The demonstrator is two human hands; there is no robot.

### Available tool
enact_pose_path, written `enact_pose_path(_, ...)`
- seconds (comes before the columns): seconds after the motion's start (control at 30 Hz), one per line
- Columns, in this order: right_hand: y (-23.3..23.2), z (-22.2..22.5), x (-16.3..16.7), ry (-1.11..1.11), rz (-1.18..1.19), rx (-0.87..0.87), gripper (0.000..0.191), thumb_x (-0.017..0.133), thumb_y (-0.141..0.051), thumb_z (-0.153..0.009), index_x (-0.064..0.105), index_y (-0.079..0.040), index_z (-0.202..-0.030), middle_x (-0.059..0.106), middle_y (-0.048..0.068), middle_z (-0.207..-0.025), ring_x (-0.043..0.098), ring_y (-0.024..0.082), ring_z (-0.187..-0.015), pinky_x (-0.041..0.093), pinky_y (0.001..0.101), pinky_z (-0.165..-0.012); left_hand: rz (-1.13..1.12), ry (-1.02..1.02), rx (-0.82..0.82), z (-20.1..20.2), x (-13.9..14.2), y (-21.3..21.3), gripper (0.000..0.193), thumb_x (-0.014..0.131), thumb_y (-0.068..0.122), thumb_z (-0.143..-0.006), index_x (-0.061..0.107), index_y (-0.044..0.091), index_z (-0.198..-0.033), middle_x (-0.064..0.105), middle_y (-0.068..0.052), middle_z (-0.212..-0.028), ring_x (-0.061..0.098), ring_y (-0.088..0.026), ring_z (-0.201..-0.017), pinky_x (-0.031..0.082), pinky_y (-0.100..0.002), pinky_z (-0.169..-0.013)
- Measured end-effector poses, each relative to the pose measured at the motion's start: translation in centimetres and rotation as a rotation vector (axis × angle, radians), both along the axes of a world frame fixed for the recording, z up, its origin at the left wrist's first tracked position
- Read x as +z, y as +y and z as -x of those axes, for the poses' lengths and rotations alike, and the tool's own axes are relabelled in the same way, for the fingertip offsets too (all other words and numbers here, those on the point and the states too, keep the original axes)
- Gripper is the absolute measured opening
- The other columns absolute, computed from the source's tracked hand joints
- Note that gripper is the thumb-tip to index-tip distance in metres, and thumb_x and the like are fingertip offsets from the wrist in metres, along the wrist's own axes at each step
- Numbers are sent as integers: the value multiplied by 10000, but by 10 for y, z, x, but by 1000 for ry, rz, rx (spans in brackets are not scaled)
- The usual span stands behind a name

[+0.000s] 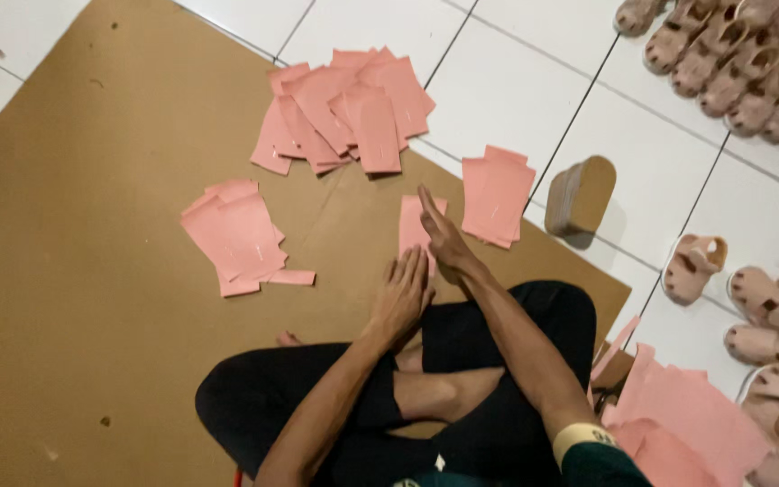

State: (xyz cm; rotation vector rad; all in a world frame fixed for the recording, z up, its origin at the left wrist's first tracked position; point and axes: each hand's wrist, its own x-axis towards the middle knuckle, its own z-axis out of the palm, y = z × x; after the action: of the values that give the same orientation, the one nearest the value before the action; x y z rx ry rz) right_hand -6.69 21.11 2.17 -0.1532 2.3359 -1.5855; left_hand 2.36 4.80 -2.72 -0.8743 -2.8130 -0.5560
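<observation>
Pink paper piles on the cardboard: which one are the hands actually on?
The small single pink sheet directly ahead of the crossed legs. The left hand and right hand both touch it; the other three piles lie apart, untouched.

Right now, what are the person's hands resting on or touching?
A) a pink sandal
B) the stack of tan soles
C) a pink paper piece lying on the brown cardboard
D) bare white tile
C: the left hand and right hand both sit at a pink paper piece lying on the brown cardboard sheet, while the sandals lie off on the tile.
</observation>
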Motion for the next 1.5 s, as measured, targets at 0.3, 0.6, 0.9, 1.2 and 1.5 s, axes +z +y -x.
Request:
enact_pose_path(0.3,-19,-24,-43,365,-703,388,1072,385,-737,-959,133,92,-1591,135,249,-1685,131,356,-1573,116,421,-1274,250,-126,33,-4,-23,-1,705,472,430,-1031,320,-27,-1546,279,-236,-1620,225,-408,-1511,188,-556,-1214)
enact_pose_path(0.6,-4,37,9,-9,-14,-146,984,183,-732,-917,221,-29,-1604,364,172,-1622,237,304,-1517,45,468,-1175,122,-320,102,-3,-6,3,799,528,481,-956,334,-56,-1515,264,-203,-1610,263,-370,-1468,229,-592,-1162)
enact_pose_path(0.9,27,-39,-13,68,352,-503,929,229,-726,-1004,432,7,-1537,604,192,-1466,562,318,-1362,393,414,-1182,163,206,183,92,-2,-23,535,594,290,-899,565,-16,-1337,609,-231,-1337,517,-442,-1267,345,-576,-1100)
enact_pose_path(1.2,-30,-65,-34,417,-254,18,1018,287,-698,-1032,121,132,-1598,159,342,-1664,166,457,-1563,160,489,-1269,-141,18,256,33,15,-56,434,545,225,-1064,554,-36,-1411,620,-214,-1306,578,-403,-1235,466,-496,-1069)
enact_pose_path(1.5,-83,-86,-41,501,-243,200,1064,344,-710,-1014,95,151,-1588,121,368,-1671,116,476,-1574,110,485,-1291,246,-195,366,32,-29,-57,581,491,216,-1088,400,-4,-1618,483,-211,-1512,431,-363,-1431,359,-479,-1237)
